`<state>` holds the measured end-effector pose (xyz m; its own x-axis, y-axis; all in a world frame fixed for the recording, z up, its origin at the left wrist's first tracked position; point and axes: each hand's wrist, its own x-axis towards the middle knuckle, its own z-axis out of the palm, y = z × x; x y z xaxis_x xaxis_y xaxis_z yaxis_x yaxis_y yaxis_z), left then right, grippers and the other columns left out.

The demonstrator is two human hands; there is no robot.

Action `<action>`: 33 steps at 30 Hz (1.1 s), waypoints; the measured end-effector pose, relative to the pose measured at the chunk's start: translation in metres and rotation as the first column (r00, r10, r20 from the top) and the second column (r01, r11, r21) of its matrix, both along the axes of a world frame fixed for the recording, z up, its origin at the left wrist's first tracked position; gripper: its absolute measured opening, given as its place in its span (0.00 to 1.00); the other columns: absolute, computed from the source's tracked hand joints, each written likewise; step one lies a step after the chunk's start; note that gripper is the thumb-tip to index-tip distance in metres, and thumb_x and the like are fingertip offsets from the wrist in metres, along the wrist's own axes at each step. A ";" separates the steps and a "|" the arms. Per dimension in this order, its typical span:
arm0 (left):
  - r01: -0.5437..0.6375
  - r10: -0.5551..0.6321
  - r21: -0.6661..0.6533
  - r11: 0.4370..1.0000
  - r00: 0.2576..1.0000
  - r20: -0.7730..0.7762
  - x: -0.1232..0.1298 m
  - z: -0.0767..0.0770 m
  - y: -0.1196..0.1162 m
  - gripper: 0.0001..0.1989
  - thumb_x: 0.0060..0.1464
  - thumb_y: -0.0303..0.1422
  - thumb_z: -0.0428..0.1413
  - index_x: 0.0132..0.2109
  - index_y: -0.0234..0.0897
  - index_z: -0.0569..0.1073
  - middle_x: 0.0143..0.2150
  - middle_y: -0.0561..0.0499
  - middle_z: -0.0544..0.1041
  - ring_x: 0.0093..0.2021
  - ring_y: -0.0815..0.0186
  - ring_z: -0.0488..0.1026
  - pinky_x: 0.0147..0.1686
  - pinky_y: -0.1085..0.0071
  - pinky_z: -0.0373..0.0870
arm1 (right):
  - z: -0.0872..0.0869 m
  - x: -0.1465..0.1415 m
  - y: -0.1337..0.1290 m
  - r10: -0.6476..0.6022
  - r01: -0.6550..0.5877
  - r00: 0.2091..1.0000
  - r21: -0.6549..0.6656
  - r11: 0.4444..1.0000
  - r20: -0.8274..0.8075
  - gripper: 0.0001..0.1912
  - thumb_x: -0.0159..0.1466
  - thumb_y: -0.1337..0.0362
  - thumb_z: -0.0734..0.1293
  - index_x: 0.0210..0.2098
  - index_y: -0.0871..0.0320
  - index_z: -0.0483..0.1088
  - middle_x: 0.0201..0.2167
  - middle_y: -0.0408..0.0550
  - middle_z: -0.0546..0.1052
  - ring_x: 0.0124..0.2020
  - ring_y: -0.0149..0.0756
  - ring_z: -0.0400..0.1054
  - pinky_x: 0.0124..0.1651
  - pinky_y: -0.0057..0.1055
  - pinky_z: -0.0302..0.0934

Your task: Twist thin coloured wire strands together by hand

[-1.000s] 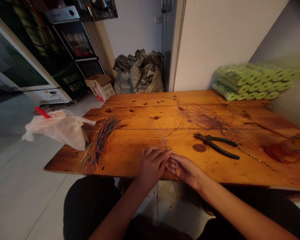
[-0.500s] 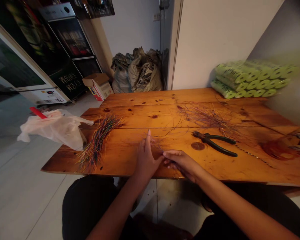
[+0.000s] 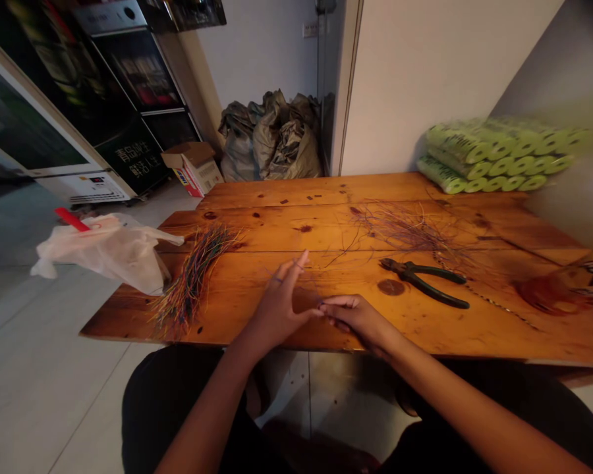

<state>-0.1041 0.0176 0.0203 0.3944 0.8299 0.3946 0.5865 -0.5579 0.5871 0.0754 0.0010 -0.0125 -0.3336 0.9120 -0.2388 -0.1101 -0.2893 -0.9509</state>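
Note:
A thin purple wire (image 3: 317,287) runs between my two hands, just above the near edge of the wooden table. My right hand (image 3: 353,315) pinches it between thumb and fingertips. My left hand (image 3: 277,299) has its fingers stretched forward and the thumb reaching across to the right fingertips; strands of wire lie across its fingers. Whether the left thumb presses on the wire is too small to tell. To the right of my hands lie dark-handled cutting pliers (image 3: 422,280), their jaws pointing left. A bundle of multicoloured wires (image 3: 192,280) rests at the left.
Loose purplish wires (image 3: 405,227) spread behind the pliers, with a twisted strand (image 3: 499,307) trailing right. Green-wrapped rolls (image 3: 494,158) are stacked at the back right. An orange container (image 3: 563,286) stands at the right edge. A white plastic bag (image 3: 103,250) sits at the table's left end.
My left fingers have tilted to the right and the left wrist has shifted left and down a little. My right hand has stayed nearly in place, still pinching the wire.

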 end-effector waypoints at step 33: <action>-0.126 0.158 0.104 0.987 0.897 -0.413 0.064 -0.047 -0.013 0.14 0.56 0.31 0.50 0.49 0.35 0.69 0.44 0.45 0.73 0.46 0.58 0.66 0.46 0.63 0.64 | 0.003 0.042 0.027 -0.345 0.186 0.804 -0.346 0.920 -0.484 0.08 0.51 0.68 0.72 0.31 0.61 0.71 0.23 0.40 0.71 0.17 0.18 0.57 0.15 0.14 0.53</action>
<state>-0.0401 0.0049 -0.0262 0.4162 0.8649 0.2804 0.8453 -0.4817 0.2311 0.1177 0.0277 -0.0099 -0.2333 0.9086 -0.3463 -0.6788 -0.4072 -0.6111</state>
